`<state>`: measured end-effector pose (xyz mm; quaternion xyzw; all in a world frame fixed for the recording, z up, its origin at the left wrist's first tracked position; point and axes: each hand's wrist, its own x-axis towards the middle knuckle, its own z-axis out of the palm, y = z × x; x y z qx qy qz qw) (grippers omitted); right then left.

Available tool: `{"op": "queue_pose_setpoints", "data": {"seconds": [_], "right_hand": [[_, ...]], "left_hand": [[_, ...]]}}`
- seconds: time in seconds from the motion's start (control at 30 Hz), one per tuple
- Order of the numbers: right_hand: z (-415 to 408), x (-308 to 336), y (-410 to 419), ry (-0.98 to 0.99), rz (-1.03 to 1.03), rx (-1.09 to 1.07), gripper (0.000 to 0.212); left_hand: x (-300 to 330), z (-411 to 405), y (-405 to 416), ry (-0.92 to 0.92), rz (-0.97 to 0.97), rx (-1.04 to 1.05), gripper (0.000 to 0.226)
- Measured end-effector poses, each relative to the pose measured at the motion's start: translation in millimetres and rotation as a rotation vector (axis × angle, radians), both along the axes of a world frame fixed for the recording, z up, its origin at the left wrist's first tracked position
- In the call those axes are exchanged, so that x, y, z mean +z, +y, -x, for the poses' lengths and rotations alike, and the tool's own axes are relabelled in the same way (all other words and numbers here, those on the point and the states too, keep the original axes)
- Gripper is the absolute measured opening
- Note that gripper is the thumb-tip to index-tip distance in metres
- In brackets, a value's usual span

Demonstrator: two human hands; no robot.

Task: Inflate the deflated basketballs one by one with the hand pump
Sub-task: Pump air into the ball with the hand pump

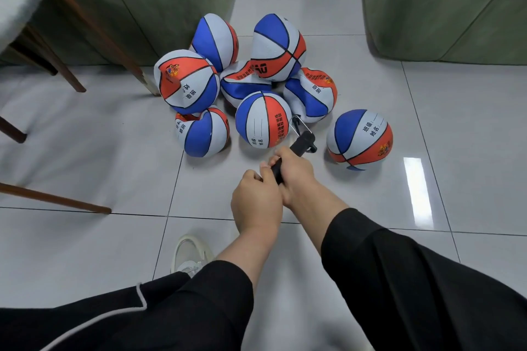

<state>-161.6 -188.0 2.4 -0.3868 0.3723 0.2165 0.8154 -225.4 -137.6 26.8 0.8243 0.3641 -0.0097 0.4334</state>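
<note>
your left hand (256,199) is curled at the rear end of the black hand pump (296,151), apparently on its handle, while your right hand (296,177) grips the barrel; its front end points toward a basketball (263,120) in the floor pile, 1 ball (360,138) apart on the right.

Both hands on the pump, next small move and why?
Probably push the handle in for a stroke: right hand grips the pump body, left hand holds its rear end, hose running to the front ball. Needle seating is not visible.
</note>
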Motion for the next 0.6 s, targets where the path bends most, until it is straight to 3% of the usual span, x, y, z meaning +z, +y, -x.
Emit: {"op": "queue_pose_setpoints", "data": {"seconds": [0.27, 0.4, 0.53, 0.6], "right_hand": [[-43.3, 12.4, -34.9, -0.018, 0.028, -0.057, 0.009], [-60.1, 6.5, -63.0, 0.051, 0.103, -0.135, 0.016], [-48.1, 7.6, -45.4, 0.049, 0.071, -0.117, 0.006], [-32.7, 9.0, -29.6, 0.041, 0.053, -0.090, 0.012]], "left_hand": [[16.8, 0.9, -4.7, -0.071, -0.030, -0.097, 0.047], [22.7, 13.1, -8.9, -0.123, -0.053, -0.156, 0.046], [15.6, 6.8, -3.9, -0.111, -0.051, -0.094, 0.046], [8.3, 4.3, -0.6, -0.071, -0.052, -0.062, 0.045]]}}
